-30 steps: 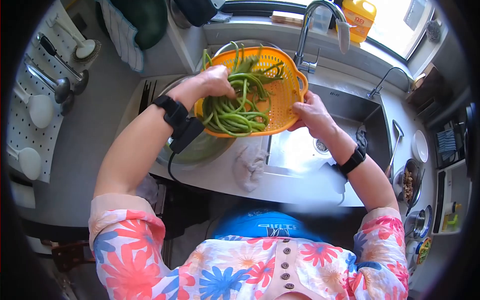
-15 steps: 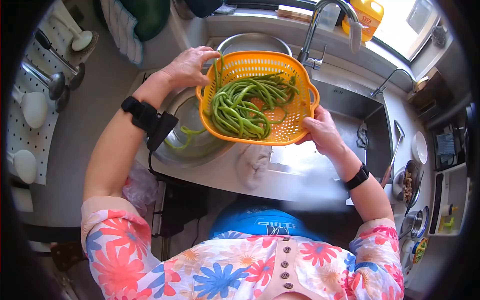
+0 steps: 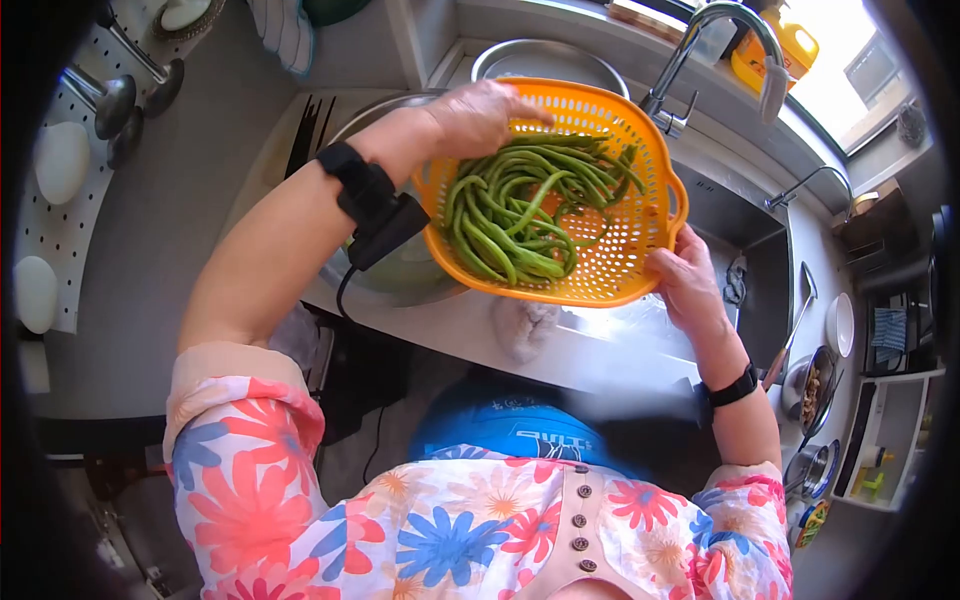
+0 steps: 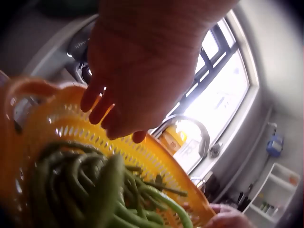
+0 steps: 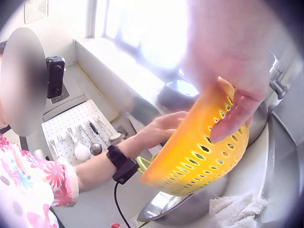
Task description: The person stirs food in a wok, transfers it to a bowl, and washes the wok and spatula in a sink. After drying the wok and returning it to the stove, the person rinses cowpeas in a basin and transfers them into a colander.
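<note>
An orange perforated basket holding long green beans is held up over the counter, between a metal bowl and the sink. My right hand grips its right end by the handle, thumb on the rim. Over the basket's upper left part is my left hand, its fingers extended above the beans and nothing seen in its grasp. In the left wrist view the left hand's fingers hang over the far rim. The right wrist view shows the basket tilted, with the right hand on its edge.
A large metal bowl sits under the basket's left side, and a round metal pan behind it. The sink and faucet are at the right. A white cloth lies on the counter's front edge.
My left hand first left the beans for the basket's left edge, then moved back over its upper left part. A bean strand hanging outside the left edge is no longer visible there in the head view.
</note>
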`<state>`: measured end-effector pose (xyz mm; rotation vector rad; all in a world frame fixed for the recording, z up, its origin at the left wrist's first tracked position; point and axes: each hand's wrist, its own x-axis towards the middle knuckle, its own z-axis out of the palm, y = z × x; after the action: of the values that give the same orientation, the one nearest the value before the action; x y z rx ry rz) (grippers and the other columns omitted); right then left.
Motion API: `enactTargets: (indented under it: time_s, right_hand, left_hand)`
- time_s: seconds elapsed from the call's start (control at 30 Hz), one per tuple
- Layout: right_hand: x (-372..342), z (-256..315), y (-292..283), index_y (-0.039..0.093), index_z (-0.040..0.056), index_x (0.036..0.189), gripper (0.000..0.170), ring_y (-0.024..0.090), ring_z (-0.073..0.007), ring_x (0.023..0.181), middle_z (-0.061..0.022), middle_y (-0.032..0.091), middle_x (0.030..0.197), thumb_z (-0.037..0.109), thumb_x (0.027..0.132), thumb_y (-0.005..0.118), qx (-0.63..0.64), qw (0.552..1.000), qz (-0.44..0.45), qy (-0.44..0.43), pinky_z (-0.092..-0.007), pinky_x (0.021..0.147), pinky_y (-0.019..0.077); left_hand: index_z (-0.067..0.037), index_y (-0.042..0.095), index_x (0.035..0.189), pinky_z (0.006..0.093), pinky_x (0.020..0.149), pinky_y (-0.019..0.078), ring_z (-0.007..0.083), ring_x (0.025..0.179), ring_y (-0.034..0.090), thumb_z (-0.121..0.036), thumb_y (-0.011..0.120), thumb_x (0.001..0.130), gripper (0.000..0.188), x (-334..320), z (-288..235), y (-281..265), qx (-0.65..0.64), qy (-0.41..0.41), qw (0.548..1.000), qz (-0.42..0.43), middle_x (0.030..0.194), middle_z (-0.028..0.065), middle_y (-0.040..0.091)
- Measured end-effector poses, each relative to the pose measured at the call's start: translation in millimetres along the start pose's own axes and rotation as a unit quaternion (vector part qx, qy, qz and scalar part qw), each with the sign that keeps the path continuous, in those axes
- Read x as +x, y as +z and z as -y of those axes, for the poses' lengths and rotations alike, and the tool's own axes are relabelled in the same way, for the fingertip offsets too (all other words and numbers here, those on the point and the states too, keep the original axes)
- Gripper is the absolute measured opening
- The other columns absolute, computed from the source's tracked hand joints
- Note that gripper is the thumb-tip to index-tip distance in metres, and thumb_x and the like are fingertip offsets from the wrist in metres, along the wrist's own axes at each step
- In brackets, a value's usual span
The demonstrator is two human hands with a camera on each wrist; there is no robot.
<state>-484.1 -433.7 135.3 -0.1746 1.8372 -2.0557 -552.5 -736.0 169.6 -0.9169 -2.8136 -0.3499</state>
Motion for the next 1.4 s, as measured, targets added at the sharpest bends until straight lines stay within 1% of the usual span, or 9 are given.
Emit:
enactTargets:
  time_s: [0.13, 0.27, 0.47, 0.6, 0.73, 1.0, 1.07, 1.23, 1.4]
  right_hand:
    - [-18, -4, -27, 0.042, -0.003, 0.115, 0.043, 0.061, -0.0143, 0.079, -0.0092, 0.058, 0.097, -0.006, 0.072, 0.045, 0.009, 0.999, -0.033, 0.004, -0.0263, 0.066, 0.0533]
    - [-41, -8, -49, 0.043, -0.0035, 0.113, 0.042, 0.06, -0.0137, 0.08, -0.0091, 0.058, 0.097, -0.006, 0.072, 0.045, 0.003, 0.997, -0.072, 0.002, -0.0254, 0.07, 0.051]
    - [-60, -17, -67, 0.043, -0.0038, 0.114, 0.046, 0.06, -0.0161, 0.084, -0.0106, 0.057, 0.1, -0.006, 0.068, 0.044, -0.005, 0.993, -0.12, 0.02, -0.0266, 0.075, 0.0495]
    - [-68, -21, -65, 0.043, -0.0045, 0.113, 0.045, 0.059, -0.0165, 0.086, -0.0111, 0.057, 0.1, -0.006, 0.068, 0.044, 0.008, 0.991, -0.132, 0.029, -0.0277, 0.078, 0.0489]
    - [-73, -23, -67, 0.043, -0.0043, 0.113, 0.044, 0.06, -0.0161, 0.085, -0.0106, 0.057, 0.1, -0.007, 0.069, 0.044, 0.03, 0.99, -0.137, 0.016, -0.0268, 0.076, 0.0495]
    - [-81, -25, -77, 0.043, -0.0044, 0.112, 0.044, 0.059, -0.0169, 0.088, -0.0108, 0.057, 0.101, -0.006, 0.068, 0.044, 0.026, 0.989, -0.146, 0.026, -0.0277, 0.08, 0.0481]
    - [-82, -26, -80, 0.043, -0.0046, 0.112, 0.044, 0.059, -0.017, 0.087, -0.011, 0.057, 0.101, -0.006, 0.068, 0.044, 0.026, 0.988, -0.147, 0.028, -0.0277, 0.079, 0.0485]
    - [-78, -28, -85, 0.043, -0.0048, 0.112, 0.044, 0.06, -0.0169, 0.086, -0.0113, 0.057, 0.1, -0.006, 0.068, 0.044, 0.018, 0.99, -0.138, 0.025, -0.028, 0.078, 0.0491]
    - [-75, -22, -81, 0.043, -0.0049, 0.112, 0.044, 0.06, -0.0167, 0.083, -0.0104, 0.057, 0.097, -0.006, 0.068, 0.044, 0.025, 0.991, -0.127, 0.026, -0.0276, 0.077, 0.0498]
  left_hand:
    - [-0.008, 0.056, 0.112, 0.0326, 0.091, 0.0407, 0.024, 0.102, 0.054, -0.006, 0.057, 0.07, 0.042, -31, 24, -15, -0.093, -0.155, 0.977, -0.111, 0.107, 0.0146, 0.058]
    - [-0.005, 0.04, 0.126, 0.0383, 0.097, 0.0347, 0.0297, 0.115, 0.043, -0.021, 0.072, 0.06, 0.075, -91, 46, 35, -0.068, -0.234, 0.956, 0.164, 0.125, 0.0157, 0.045]
    - [-0.009, 0.03, 0.133, 0.0423, 0.096, 0.0337, 0.0339, 0.119, 0.035, -0.042, 0.073, 0.055, 0.095, -94, 19, 72, -0.053, -0.188, 0.958, 0.212, 0.129, 0.0199, 0.038]
    - [-0.005, 0.047, 0.117, 0.0433, 0.089, 0.0391, 0.0355, 0.107, 0.049, -0.049, 0.07, 0.059, 0.076, -76, -1, 82, -0.048, -0.291, 0.899, 0.323, 0.112, 0.0188, 0.054]
    - [-0.004, 0.063, 0.094, 0.0426, 0.082, 0.0428, 0.0296, 0.103, 0.055, -0.02, 0.063, 0.067, 0.031, -76, -11, 86, 0.047, -0.25, 0.857, 0.448, 0.103, 0.016, 0.06]
    - [-0.01, 0.068, 0.078, 0.0378, 0.072, 0.0455, 0.0297, 0.076, 0.06, -0.017, 0.062, 0.059, 0.021, -141, 39, 71, 0.068, -0.176, 0.939, 0.287, 0.082, 0.0113, 0.064]
    - [-0.011, 0.067, 0.074, 0.0358, 0.065, 0.0465, 0.0287, 0.07, 0.059, -0.023, 0.064, 0.055, 0.022, -139, 26, 59, -0.069, -0.284, 0.87, 0.398, 0.07, 0.0124, 0.062]
    - [-0.008, 0.066, 0.075, 0.0355, 0.059, 0.0466, 0.0272, 0.063, 0.059, -0.021, 0.066, 0.054, 0.024, -136, 15, 55, -0.071, -0.195, 0.862, 0.463, 0.065, 0.0137, 0.06]
    - [-0.002, 0.065, 0.074, 0.0298, 0.05, 0.0452, 0.0142, 0.053, 0.057, -0.007, 0.063, 0.067, 0.009, -106, 10, -4, -0.154, -0.342, 0.892, 0.252, 0.059, 0.0096, 0.059]
